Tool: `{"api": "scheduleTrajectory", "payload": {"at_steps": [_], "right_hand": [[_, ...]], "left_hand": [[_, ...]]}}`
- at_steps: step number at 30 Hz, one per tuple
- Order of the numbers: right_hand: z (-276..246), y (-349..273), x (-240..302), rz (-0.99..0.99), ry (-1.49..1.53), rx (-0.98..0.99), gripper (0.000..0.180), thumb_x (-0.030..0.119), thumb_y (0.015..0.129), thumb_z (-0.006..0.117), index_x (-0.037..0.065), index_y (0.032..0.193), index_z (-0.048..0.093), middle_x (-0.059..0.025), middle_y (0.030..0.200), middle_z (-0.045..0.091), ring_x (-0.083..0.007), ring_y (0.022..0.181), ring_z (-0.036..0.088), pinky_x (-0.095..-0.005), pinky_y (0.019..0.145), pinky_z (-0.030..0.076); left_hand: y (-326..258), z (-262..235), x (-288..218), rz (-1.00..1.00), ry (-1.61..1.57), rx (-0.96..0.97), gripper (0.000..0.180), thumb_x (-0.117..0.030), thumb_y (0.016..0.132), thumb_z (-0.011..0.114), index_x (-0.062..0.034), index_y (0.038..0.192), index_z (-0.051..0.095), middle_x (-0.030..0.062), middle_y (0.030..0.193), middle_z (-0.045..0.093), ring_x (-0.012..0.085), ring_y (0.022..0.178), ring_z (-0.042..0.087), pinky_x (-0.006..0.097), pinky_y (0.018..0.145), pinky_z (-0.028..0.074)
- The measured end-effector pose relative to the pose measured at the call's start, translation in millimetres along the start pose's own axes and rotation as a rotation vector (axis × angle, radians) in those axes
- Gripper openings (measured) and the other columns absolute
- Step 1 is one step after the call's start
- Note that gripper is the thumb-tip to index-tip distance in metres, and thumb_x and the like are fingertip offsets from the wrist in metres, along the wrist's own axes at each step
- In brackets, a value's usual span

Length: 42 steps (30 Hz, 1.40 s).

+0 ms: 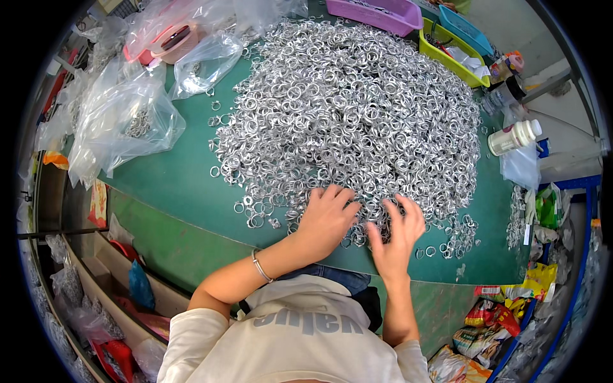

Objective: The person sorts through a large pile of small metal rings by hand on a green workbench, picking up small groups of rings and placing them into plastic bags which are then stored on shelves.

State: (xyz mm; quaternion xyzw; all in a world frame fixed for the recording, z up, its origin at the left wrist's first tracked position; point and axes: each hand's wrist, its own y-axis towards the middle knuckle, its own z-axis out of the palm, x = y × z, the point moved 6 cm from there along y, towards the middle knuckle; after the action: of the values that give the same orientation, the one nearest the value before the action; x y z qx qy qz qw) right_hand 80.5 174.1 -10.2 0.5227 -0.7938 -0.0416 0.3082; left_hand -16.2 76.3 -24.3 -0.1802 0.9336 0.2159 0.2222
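A broad heap of silver metal rings (357, 108) covers the middle of the green table (172, 172). At its near edge, my left hand (327, 220) rests palm down with bent fingers on the rings. Beside it my right hand (396, 239) is turned partly sideways, thumb and fingers apart, fingertips touching the heap. Between the two hands lie more rings, partly hidden by the fingers. Whether the left fingertips pinch a ring cannot be made out. A few loose rings (257, 220) lie left of my left hand, and a small cluster (461, 236) lies right of my right hand.
Clear plastic bags (128, 121), some holding rings, and a pink basket (175, 45) stand at the far left. Purple (377, 16), yellow-green (447, 54) and blue (465, 29) baskets line the far right. A white bottle (514, 137) lies at the right edge.
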Motion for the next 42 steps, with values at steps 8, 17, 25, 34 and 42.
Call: {"api": "scheduleTrajectory", "payload": {"at_steps": [8,17,25,34,42], "right_hand": [[1,-2,-8,-0.049,-0.003,-0.019,0.014,0.011,0.074,0.071,0.007,0.084,0.062,-0.0068,0.109,0.056,-0.0308,0.114,0.045,-0.0477,0.097,0.027],[-5,0,-2,-0.200,0.218,-0.071,0.016,0.000,0.072,0.069,0.001,0.087,0.064,-0.0107,0.089,0.063,-0.0263,0.086,0.060,-0.0365,0.079,0.043],[-16,-4,-27,0.074,0.290,-0.127,0.017,-0.005,0.077,0.063,-0.001,0.094,0.065,-0.0139,0.087,0.064,-0.0283,0.078,0.059,-0.0354,0.073,0.046],[10,21,22,-0.075,0.372,0.061,0.024,-0.003,0.076,0.063,0.001,0.100,0.064,-0.0127,0.089,0.063,-0.0280,0.080,0.056,-0.0357,0.076,0.041],[32,2,1,0.549,1.213,0.161,0.017,0.006,0.090,0.058,-0.005,0.101,0.062,-0.0074,0.089,0.067,-0.0073,0.071,0.058,-0.0207,0.063,0.045]], "left_hand": [[-2,-14,16,-0.067,-0.014,-0.072,0.025,-0.005,0.075,0.064,-0.0074,0.099,0.059,0.0056,0.101,0.056,0.0239,0.094,0.051,0.037,0.079,0.035],[6,8,-8,0.036,-0.148,-0.003,0.025,-0.004,0.073,0.066,-0.0066,0.097,0.059,0.0070,0.102,0.055,0.0243,0.093,0.051,0.037,0.078,0.036],[-5,-22,24,-0.075,-0.081,-0.114,0.018,-0.003,0.075,0.067,-0.0050,0.091,0.061,0.0058,0.091,0.058,0.0239,0.084,0.053,0.035,0.073,0.036],[-9,-21,25,-0.191,-0.549,-0.094,0.016,-0.002,0.076,0.068,-0.0006,0.092,0.064,0.0107,0.088,0.064,0.0247,0.078,0.060,0.032,0.071,0.045],[-19,-7,41,-0.445,-0.821,0.013,0.015,-0.002,0.080,0.066,0.0025,0.094,0.066,0.0066,0.081,0.066,0.0088,0.072,0.061,0.025,0.062,0.048]]}}
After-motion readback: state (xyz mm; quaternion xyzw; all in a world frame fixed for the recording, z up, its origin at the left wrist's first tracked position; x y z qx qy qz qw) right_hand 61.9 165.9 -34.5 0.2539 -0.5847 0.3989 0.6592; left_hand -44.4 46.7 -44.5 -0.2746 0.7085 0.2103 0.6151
